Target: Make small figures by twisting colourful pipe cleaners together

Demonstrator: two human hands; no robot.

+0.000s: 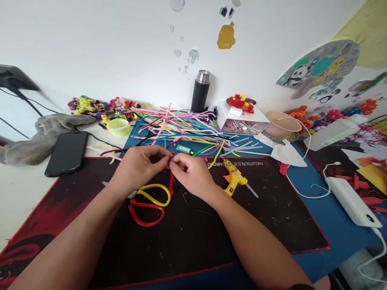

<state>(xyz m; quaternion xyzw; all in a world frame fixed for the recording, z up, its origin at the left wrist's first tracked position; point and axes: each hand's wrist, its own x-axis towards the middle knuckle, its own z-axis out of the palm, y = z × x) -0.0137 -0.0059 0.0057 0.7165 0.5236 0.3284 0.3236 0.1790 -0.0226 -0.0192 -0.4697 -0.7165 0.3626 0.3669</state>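
My left hand (140, 165) and my right hand (193, 171) meet over the dark desk mat (193, 245), fingertips pinched close together. Between them is a red pipe cleaner (171, 185), one end hanging down below the fingers. The part inside the fingers is mostly hidden. Scissors with one yellow and one red handle (148, 221) lie on the mat just below my left hand. To the right of my right hand rests a yellow hot glue gun (232, 179) with a glue stick (252, 190) poking from its back.
A pile of colourful pipe cleaners (178, 125) lies behind my hands, with a black thermos (200, 92) behind it. A phone (68, 153) is at left. On the right are a white drawer box (242, 119), a power bank (352, 201) and white cables.
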